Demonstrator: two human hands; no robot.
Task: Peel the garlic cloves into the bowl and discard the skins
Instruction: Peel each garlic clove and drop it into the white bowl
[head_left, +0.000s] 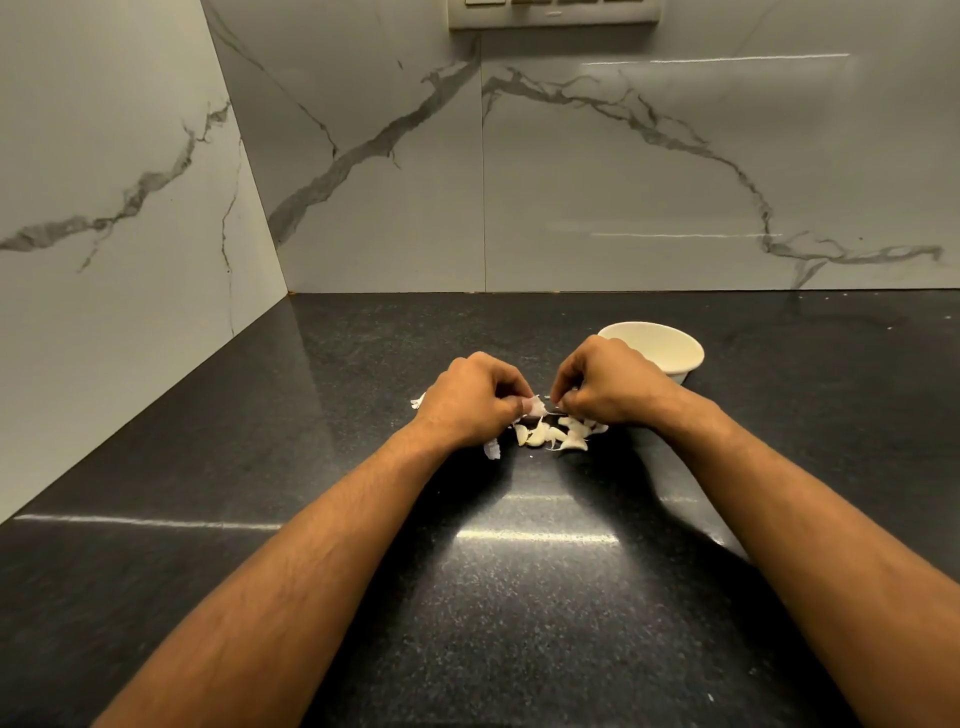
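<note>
My left hand pinches a garlic clove between thumb and curled fingers, just above the dark counter. My right hand is close beside it, fingertips pinching a thin strip of skin that runs from the clove. Under both hands lies a small heap of garlic cloves and papery skins. More skin scraps lie at the left hand's wrist and behind it. A cream bowl stands just beyond the right hand; its inside is partly hidden by that hand.
The black speckled counter meets grey marble walls at the back and on the left, forming a corner. A switch panel is on the back wall at the top.
</note>
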